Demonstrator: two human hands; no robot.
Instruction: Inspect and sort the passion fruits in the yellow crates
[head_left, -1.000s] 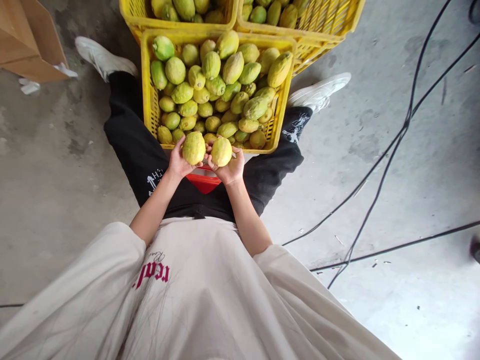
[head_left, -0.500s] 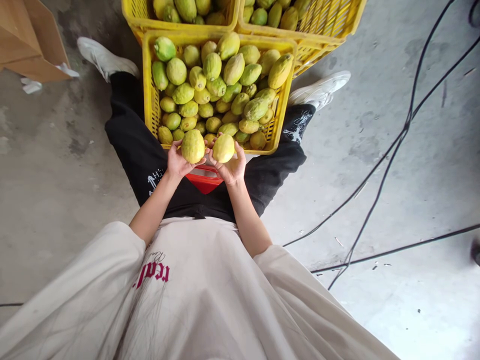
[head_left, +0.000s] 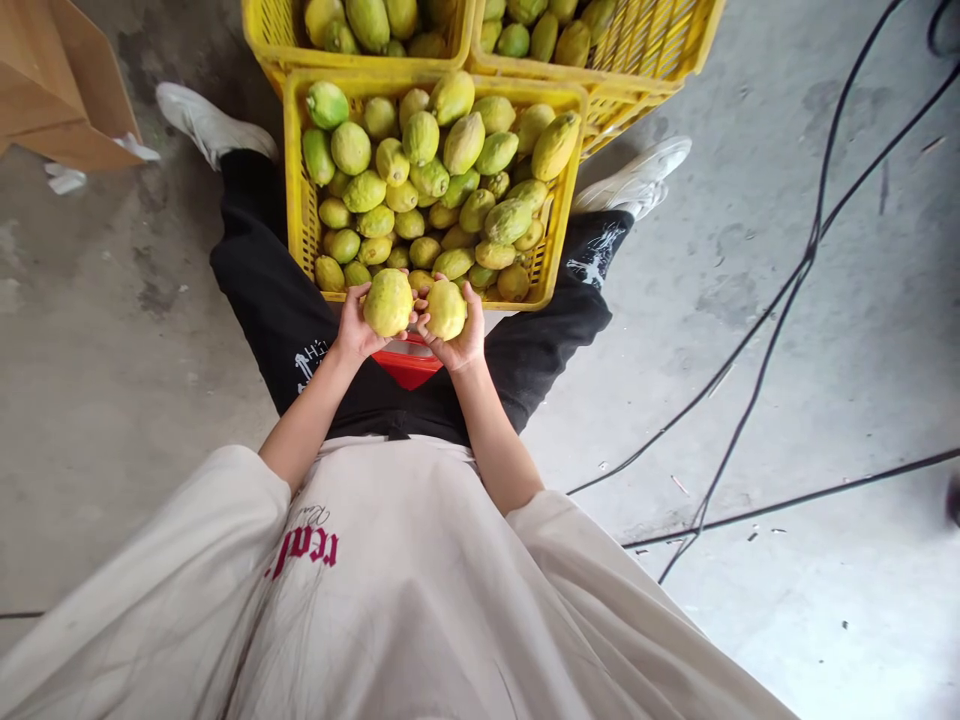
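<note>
My left hand [head_left: 358, 325] is closed around a rounded yellow-green fruit [head_left: 388, 303], its fingers curled under and beside it. In my right hand [head_left: 465, 335] is a second, slightly smaller yellow fruit [head_left: 446, 310], gripped from the side and below. Both fruits are held side by side over the near rim of a yellow plastic crate [head_left: 570, 190], their fingertips almost meeting between them. Many similar oval fruits [head_left: 421, 138], green to yellow and shaped like lemons or small papayas, fill that crate. Below my hands, a red plastic object [head_left: 411, 370] shows partly between my thighs.
Two more yellow crates, left [head_left: 262, 35] and right [head_left: 660, 45], hold fruit beyond the near one. My legs straddle the near crate, white shoes [head_left: 214, 125] on either side. A cardboard box [head_left: 56, 85] stands at far left. Black cables [head_left: 780, 310] cross the floor at right.
Both hands still hold their fruits and have come slightly down in the view. The right-hand fruit appears turned a little, with the fingers closed further around it. The crates stay put.
</note>
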